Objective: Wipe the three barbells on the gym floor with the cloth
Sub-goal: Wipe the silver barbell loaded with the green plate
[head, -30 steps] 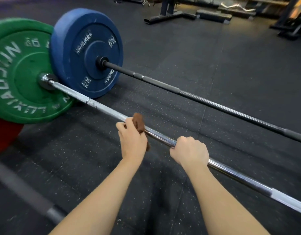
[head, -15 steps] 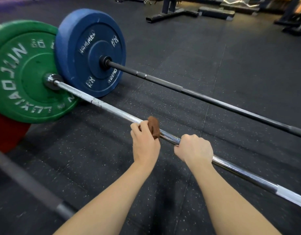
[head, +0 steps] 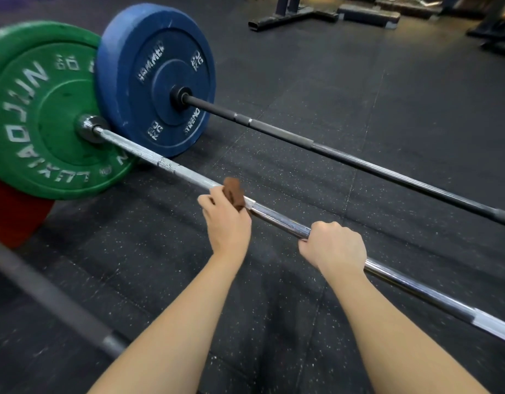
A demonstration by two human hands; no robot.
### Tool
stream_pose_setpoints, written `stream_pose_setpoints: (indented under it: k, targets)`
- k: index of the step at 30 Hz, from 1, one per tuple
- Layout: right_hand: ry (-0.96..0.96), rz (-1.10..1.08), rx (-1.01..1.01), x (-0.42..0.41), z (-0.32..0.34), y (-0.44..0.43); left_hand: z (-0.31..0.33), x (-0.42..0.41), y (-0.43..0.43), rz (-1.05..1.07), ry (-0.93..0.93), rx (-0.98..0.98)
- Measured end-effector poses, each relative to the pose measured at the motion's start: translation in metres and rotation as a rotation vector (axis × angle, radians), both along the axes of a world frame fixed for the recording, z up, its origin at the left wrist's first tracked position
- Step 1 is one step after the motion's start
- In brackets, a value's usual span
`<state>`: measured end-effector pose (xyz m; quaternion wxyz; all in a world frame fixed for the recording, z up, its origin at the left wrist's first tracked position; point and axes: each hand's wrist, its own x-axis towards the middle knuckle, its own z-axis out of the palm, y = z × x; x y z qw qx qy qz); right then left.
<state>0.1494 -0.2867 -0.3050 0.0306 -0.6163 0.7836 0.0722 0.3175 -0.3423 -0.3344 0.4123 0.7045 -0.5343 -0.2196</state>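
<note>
At frame centre the left hand [head: 227, 223] presses a brown cloth [head: 233, 192] around the chrome barbell [head: 279, 221], fingers curled; the right hand [head: 335, 247] grips the bar beside it.

Your one head-worn wide-angle camera looks forward and down from close above the gym floor [head: 388, 115], whose far side runs along the frame's top.

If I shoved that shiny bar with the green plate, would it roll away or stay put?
It would probably roll: the silver barbell sits on its round green plate, shaft off the rubber floor. It is likely heavy, judging by that thick plate. The right hand gripping the shaft may be steadying it while the left hand holds the brown cloth on it.
</note>
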Motion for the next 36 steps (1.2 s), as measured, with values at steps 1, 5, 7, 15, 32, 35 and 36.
stream_pose_setpoints:
  k: [1, 5, 7, 15, 32, 35, 36]
  targets:
    - [0.000, -0.001, 0.000, 0.000, 0.000, 0.000, 0.000, 0.004, -0.004, 0.021, 0.011, 0.004]
    - [0.003, -0.002, -0.010, 0.000, -0.001, -0.001, -0.004, 0.003, -0.002, 0.012, -0.004, -0.018]
    - [0.003, -0.001, -0.015, 0.000, -0.002, 0.000, -0.005, -0.003, 0.005, -0.025, -0.042, -0.039]
    - [0.015, -0.022, -0.016, 0.001, 0.000, -0.001, -0.009, -0.033, 0.032, -0.177, -0.164, -0.055]
    - [0.061, -0.009, -0.079, 0.000, -0.009, 0.002, -0.007, 0.010, -0.007, -0.001, 0.016, 0.010]
    - [0.085, -0.015, -0.089, 0.001, -0.009, 0.002, -0.005, 0.007, -0.001, -0.037, -0.039, 0.019]
    - [0.087, -0.020, -0.089, 0.001, -0.010, 0.003, -0.005, 0.005, 0.001, -0.055, -0.053, 0.019]
